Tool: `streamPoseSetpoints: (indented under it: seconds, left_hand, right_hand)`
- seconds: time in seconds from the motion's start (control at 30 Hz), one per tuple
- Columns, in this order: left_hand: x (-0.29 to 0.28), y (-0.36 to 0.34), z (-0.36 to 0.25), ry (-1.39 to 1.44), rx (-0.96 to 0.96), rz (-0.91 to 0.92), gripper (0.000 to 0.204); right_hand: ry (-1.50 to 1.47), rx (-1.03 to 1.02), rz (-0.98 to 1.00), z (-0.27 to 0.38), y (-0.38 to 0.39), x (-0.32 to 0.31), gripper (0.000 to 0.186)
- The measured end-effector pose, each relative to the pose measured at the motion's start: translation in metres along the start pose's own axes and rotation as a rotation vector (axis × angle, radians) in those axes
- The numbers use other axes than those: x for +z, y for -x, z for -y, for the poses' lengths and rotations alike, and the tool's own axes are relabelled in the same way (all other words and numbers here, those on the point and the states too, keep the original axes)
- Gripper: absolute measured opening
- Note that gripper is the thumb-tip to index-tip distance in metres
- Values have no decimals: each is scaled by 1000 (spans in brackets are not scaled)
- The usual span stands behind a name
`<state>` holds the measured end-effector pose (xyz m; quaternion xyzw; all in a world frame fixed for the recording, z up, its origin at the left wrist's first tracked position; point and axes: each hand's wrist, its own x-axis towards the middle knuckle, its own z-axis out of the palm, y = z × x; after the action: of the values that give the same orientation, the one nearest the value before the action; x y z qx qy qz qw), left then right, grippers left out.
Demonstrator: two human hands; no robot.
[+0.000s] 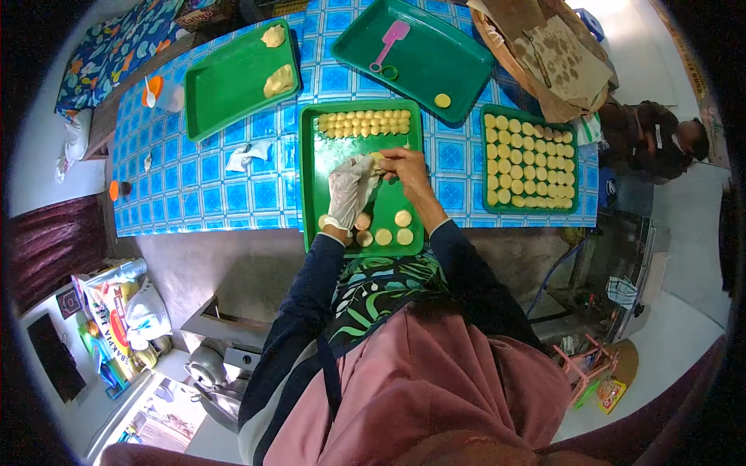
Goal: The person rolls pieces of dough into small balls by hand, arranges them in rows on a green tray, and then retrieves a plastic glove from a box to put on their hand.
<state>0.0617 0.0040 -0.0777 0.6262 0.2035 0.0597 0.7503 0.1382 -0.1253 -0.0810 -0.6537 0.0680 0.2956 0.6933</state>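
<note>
My left hand [350, 190], in a translucent white glove, and my bare right hand [410, 175] meet over the middle of a green tray [311, 179], both gripping a pale yellow dough piece [377, 158], partly hidden by their fingers. Rows of several small yellow dough balls [364, 123] fill the tray's upper part, and several flat round dough discs [383, 237] lie in its lower part, some behind my left wrist.
A tray of round dough pieces [529, 159] is at right. Behind are a tray with dough lumps [225, 93] and one with a pink scraper [394, 35], beside a round basket [488, 23] holding paper. A spoon [149, 93] lies left. A person [653, 136] is at far right.
</note>
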Motion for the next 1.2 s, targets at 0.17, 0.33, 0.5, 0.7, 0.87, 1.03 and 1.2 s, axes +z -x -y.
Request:
streamPoseSetpoints:
  seconds: [0.17, 0.33, 0.5, 0.7, 0.87, 1.03, 1.2]
  left_hand:
    - [6, 11, -38, 617, -242, 27, 16]
    - [2, 15, -45, 684, -219, 35, 20]
    - [-5, 21, -63, 723, -240, 100, 23]
    - [-6, 24, -71, 627, -246, 180, 20]
    - [4, 27, -54, 490, -180, -93, 14]
    - [21, 33, -57, 541, -98, -162, 22]
    - [16, 31, -49, 594, -66, -146, 25]
  right_hand:
    - [146, -175, 118, 15, 12, 1, 23]
    - [296, -542, 127, 21, 24, 1, 23]
    - [-97, -109, 48, 30, 39, -1, 27]
    - [-295, 12, 180, 24, 33, -2, 19]
    - [-15, -186, -101, 28, 53, 23, 15]
    - [908, -1023, -285, 13, 61, 30, 24]
    - [1093, -1021, -254, 27, 72, 31, 32]
